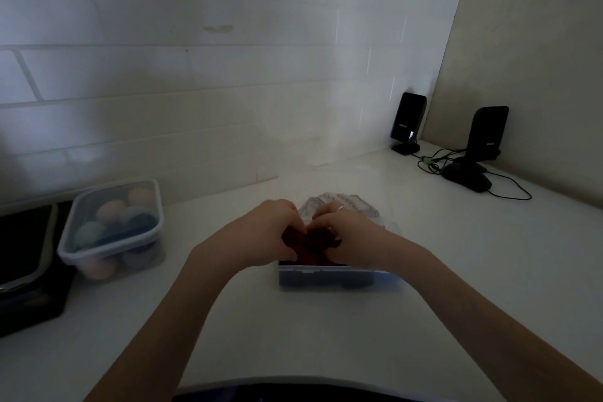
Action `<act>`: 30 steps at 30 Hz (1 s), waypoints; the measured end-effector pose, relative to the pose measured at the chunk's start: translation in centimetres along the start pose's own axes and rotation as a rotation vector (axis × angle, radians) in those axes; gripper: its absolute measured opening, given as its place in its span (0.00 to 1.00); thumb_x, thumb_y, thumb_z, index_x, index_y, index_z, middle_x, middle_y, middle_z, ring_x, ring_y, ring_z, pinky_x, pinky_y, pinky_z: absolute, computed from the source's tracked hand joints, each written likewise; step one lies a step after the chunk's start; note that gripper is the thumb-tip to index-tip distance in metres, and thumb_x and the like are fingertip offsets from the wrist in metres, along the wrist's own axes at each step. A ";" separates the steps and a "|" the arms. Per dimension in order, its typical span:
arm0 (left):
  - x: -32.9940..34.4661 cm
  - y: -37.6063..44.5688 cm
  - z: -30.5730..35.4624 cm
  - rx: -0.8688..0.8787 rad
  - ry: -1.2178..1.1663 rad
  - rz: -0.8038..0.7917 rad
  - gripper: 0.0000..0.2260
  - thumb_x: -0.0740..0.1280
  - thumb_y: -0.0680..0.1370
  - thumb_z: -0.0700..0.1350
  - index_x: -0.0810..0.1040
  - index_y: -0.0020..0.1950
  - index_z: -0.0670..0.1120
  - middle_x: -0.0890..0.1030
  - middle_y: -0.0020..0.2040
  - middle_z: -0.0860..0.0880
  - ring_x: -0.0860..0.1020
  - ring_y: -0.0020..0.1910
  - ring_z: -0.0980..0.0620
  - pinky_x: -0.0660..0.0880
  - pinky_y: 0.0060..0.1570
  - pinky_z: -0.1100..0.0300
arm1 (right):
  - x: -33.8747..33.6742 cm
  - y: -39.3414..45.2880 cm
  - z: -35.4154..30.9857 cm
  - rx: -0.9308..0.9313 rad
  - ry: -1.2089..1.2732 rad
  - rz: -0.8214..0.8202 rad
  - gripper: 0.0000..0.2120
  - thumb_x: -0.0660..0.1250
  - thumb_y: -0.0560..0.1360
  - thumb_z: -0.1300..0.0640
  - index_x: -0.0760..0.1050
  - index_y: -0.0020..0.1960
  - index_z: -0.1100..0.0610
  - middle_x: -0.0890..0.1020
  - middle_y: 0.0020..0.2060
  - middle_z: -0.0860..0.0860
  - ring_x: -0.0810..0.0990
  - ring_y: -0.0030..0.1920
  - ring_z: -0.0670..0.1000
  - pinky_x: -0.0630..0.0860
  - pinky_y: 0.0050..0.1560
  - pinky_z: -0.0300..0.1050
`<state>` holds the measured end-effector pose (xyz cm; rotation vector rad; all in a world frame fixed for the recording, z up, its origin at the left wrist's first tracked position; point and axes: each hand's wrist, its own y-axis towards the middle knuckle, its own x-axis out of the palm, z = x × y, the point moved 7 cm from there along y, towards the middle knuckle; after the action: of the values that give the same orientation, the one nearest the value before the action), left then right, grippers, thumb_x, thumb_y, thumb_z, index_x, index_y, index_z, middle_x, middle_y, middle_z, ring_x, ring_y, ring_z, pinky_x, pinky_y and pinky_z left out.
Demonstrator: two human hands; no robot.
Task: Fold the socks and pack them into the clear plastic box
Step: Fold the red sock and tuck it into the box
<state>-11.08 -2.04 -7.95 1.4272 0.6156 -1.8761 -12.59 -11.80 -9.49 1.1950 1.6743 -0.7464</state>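
Sock: the dark red sock [305, 243] sat bunched between my two hands, right over the clear plastic box [339, 277].
Handling: I judged it soft, light and limp, best pinched at the folded edges so the roll would not spring open.
Left hand: my left hand [266, 232] was curled closed on the sock's left side.
Right hand: my right hand [346, 232] was curled closed on its right side, fingertips tucked in.
Pose: both forearms reached forward and converged above the box.
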 end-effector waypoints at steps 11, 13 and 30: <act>0.3 1.2 0.4 -0.048 0.463 0.011 0.13 0.67 0.74 0.47 0.78 0.59 0.53 0.77 0.55 0.49 0.67 0.58 0.47 0.60 0.52 0.56 | -0.7 -0.1 -0.8 -0.017 -0.482 0.020 0.22 0.67 0.72 0.49 0.72 0.65 0.44 0.63 0.68 0.54 0.62 0.65 0.57 0.64 0.64 0.51; 0.5 1.2 0.4 -0.049 0.490 0.002 0.13 0.66 0.74 0.47 0.78 0.58 0.53 0.78 0.53 0.48 0.69 0.57 0.47 0.60 0.52 0.56 | -0.7 0.0 -0.8 -0.029 -0.471 0.012 0.21 0.67 0.72 0.48 0.72 0.65 0.44 0.61 0.70 0.54 0.60 0.67 0.57 0.62 0.66 0.51; 2.8 2.4 -0.9 -0.150 0.252 -0.322 0.25 0.75 0.63 0.61 0.79 0.52 0.46 0.80 0.43 0.49 0.78 0.40 0.50 0.71 0.35 0.61 | 2.0 2.2 1.2 -0.033 -0.574 -0.241 0.23 0.61 0.72 0.37 0.70 0.65 0.42 0.38 0.77 0.45 0.28 0.74 0.54 0.33 0.68 0.73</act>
<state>-9.14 -3.58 -10.79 1.5479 1.1434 -1.8519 -10.36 -11.28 -11.73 0.6680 1.3435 -1.0866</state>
